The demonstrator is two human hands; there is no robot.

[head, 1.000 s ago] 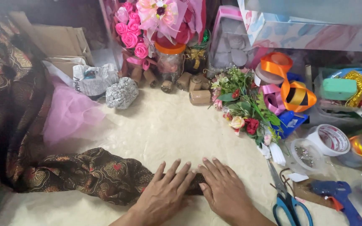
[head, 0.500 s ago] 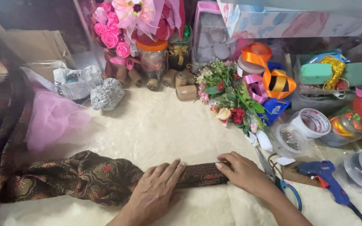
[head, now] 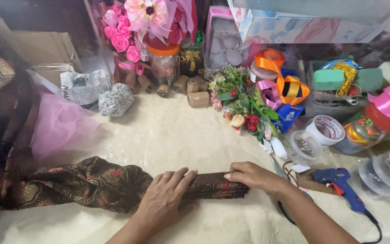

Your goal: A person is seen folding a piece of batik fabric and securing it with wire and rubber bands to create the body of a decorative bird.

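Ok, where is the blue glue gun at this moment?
In the head view the blue glue gun lies low on the right side of the table, just right of the right hand and below the white tape roll.
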